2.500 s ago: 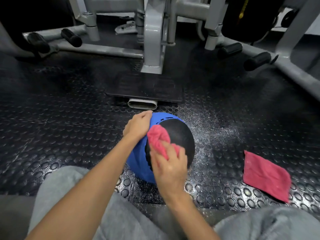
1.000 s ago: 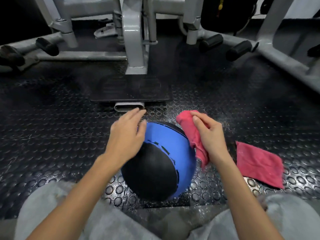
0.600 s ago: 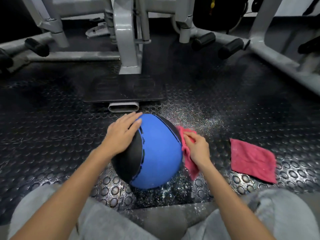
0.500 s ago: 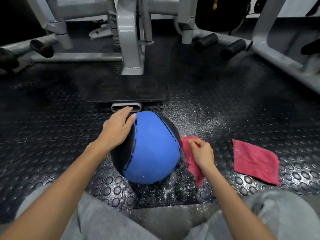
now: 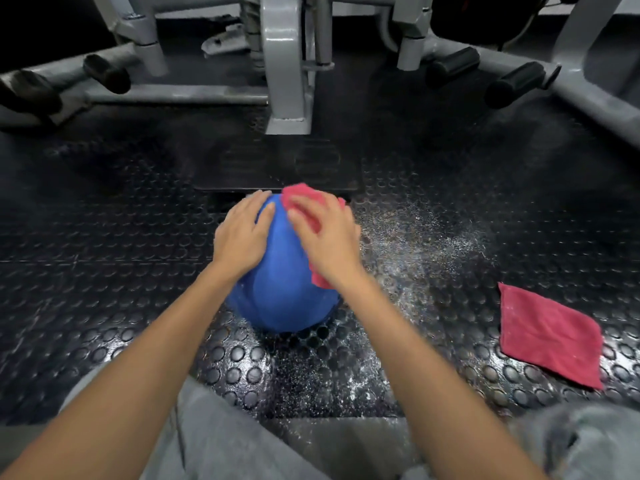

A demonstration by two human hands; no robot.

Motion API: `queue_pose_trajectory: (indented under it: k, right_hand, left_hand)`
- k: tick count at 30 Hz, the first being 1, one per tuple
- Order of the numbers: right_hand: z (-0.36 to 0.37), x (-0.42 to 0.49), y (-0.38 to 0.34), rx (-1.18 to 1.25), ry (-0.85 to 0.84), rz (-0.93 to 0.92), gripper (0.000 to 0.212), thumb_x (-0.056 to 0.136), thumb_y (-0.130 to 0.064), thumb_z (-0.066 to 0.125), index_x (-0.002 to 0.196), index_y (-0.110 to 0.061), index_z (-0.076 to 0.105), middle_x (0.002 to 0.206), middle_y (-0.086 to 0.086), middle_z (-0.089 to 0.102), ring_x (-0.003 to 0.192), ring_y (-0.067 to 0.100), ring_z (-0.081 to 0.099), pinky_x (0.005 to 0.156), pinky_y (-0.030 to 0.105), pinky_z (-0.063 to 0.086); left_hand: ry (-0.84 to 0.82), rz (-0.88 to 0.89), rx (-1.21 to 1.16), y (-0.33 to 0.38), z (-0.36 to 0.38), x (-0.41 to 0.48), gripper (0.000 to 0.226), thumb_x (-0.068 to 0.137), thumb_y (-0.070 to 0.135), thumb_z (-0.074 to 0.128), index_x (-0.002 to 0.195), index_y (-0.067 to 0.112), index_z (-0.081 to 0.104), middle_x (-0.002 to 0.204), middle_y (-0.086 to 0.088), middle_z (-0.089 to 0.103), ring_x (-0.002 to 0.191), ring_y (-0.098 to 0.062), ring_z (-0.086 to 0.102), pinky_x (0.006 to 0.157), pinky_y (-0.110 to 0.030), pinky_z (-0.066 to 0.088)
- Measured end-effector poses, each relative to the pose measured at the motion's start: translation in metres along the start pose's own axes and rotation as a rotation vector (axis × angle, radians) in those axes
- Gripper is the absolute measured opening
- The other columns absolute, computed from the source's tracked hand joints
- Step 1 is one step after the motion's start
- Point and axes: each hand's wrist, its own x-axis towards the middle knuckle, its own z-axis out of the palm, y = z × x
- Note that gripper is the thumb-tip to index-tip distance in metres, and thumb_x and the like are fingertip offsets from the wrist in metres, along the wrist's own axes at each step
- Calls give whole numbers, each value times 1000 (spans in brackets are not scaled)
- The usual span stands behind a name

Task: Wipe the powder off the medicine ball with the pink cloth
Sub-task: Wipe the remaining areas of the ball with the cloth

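Note:
The medicine ball [image 5: 282, 292] rests on the studded black floor mat between my knees, its blue side facing me. My left hand [image 5: 242, 237] lies flat on the ball's upper left, fingers spread. My right hand [image 5: 325, 242] presses the pink cloth [image 5: 304, 199] against the ball's top right; the cloth sticks out past my fingertips and below my palm. The image is blurred around the ball and hands.
White powder [image 5: 415, 237] is scattered on the mat to the right of the ball and in front of my knees. A second pink cloth [image 5: 547, 336] lies flat at the right. A grey gym machine frame [image 5: 285, 64] with black roller pads [image 5: 512, 83] stands behind.
My right hand with the cloth has moved from the floor at the ball's lower right up onto its top. The ball has turned, so the black panel is out of sight.

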Motion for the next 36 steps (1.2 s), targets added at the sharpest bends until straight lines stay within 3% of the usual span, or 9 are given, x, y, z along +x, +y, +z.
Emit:
queue_pose_trajectory:
  k: [3,7,12,18,22,24,30,33,36]
  right_hand:
    - [18,9,0,-249,2,-66,27,90,-40,50,114,-37,62,125,-5,52,110,28,44,87,42,37]
    - [11,38,27,-114,-48,92,26,92,-38,47,112,-35,63,121,-3,52,108,24,48,87,36,40]
    - [-13,59,44,-28,-153,236,26,93,-31,50,114,-29,65,122,5,55,116,23,49,89,26,34]
    - [12,-47,34,-115,261,-71,26,89,-29,53,110,-22,68,109,2,59,96,27,51,92,13,24]
    - [37,-96,40,-131,302,-164,32,93,-33,48,96,-13,73,109,-7,51,95,21,39,82,28,38]
    - [32,-73,42,-168,332,-214,19,88,-23,57,99,-18,73,108,-4,56,92,23,40,79,31,39]
    - [17,32,4,-300,129,83,25,94,-28,48,111,-29,65,118,1,54,106,30,40,87,42,35]
    - [32,4,4,-392,178,-121,29,84,-17,54,110,-24,67,110,5,61,89,29,38,73,39,34]
    - [49,-67,38,-345,198,-327,21,77,-11,63,94,-16,74,100,5,68,90,26,42,76,36,33]
  left_hand:
    - [-24,-44,-32,-6,-6,10,41,99,37,36,138,26,44,148,9,39,137,-12,32,114,-37,23]
    - [-71,24,-118,-15,-10,11,52,85,59,40,131,38,51,140,15,47,131,-14,39,112,-37,26]
    - [120,53,-69,8,17,0,52,79,66,31,121,48,55,133,20,51,120,-15,39,105,-39,30]
    - [-19,-47,-80,30,24,33,33,91,52,43,120,46,57,140,19,46,131,-11,40,106,-35,32]
    - [-94,-86,-77,39,29,51,34,93,51,41,123,45,56,141,19,45,132,-13,40,109,-36,29]
    - [-100,-74,-95,37,29,53,34,94,48,39,125,43,55,141,18,45,132,-12,39,110,-37,28]
    - [-59,-119,-123,22,27,51,34,95,46,37,124,44,55,137,18,49,128,-11,43,106,-34,33]
    - [-80,-209,-160,19,25,59,36,92,51,38,123,46,54,135,18,52,126,-13,46,104,-34,34]
    - [-84,-230,-175,21,25,64,36,91,48,37,124,46,54,135,19,51,127,-14,46,106,-35,33]
